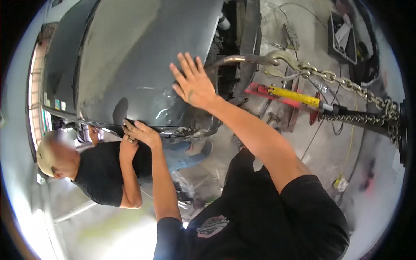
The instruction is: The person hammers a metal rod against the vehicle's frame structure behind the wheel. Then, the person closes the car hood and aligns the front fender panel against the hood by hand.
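Note:
A dark grey car hood point(143, 73) lies before me, dusty toward the windshield, with light reflections near its front corner. My right hand point(194, 84) rests flat on the hood near its front edge, fingers spread. My left hand point(145, 133) lies over the hood's side edge with its fingers stretched out; its fingertips are partly hard to make out. A co-worker's hand point(128, 145), wearing a ring, is right beside my left fingers. Below that edge, the car's front corner point(177, 132) looks damaged. A bent metal bar point(229, 60) juts from the open front end.
A hook point(279, 56) on the bar joins a heavy chain point(329, 76) running to a dark post at right. Beneath it is a yellow and red ram point(294, 95). A bin point(342, 37) stands at upper right. A co-worker point(108, 173) in black leans in at left.

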Available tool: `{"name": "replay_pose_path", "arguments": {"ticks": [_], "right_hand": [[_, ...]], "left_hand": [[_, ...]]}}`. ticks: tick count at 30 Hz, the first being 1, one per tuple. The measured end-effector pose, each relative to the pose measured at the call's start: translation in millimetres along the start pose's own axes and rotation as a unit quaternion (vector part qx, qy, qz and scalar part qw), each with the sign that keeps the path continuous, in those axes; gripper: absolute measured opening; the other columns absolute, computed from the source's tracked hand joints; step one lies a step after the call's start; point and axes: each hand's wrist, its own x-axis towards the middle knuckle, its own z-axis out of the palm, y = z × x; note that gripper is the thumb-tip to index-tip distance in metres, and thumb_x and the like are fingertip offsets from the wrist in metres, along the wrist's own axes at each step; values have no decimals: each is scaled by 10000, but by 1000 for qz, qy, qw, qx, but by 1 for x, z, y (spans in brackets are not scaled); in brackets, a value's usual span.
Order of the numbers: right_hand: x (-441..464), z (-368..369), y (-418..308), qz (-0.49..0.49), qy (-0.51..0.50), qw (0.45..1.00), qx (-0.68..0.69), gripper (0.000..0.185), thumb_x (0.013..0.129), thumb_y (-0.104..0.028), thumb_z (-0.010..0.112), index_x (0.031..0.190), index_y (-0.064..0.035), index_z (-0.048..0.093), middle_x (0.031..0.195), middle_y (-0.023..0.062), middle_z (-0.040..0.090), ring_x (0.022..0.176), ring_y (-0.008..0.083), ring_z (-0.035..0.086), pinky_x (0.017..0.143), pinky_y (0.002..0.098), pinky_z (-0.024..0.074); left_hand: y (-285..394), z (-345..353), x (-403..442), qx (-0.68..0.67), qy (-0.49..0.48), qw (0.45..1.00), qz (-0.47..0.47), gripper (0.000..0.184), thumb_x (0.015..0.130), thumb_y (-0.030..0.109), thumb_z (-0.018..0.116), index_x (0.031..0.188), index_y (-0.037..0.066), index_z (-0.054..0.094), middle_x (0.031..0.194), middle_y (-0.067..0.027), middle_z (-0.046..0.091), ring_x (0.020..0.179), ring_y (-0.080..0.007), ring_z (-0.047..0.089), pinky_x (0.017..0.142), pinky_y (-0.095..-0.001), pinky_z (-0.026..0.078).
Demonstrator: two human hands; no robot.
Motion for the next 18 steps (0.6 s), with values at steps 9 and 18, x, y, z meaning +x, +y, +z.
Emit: {"name": "replay_pose_path", "arguments": {"ticks": [9, 18], "right_hand": [[-153, -31, 18, 60, -147, 978, 136, 609, 887, -171, 659, 1472, -102, 503, 1474, 277, 460, 1323, 441, 495, 1136, 555, 384], [-358, -30, 97, 368, -362, 846, 137, 270, 924, -247, 583, 1039, -59, 739, 937, 237, 720, 959, 415, 698, 838, 492, 570]], "left_hand": [[121, 6, 61, 41, -243, 923, 295, 527, 1017, 314, 553, 1494, 100, 494, 1609, -258, 291, 1478, -473, 294, 1192, -607, 244], [151, 58, 71, 149, -231, 871, 408, 583, 1058, 367, 405, 1604, 173, 335, 1673, -229, 168, 1536, -477, 125, 1214, -645, 121]]}}
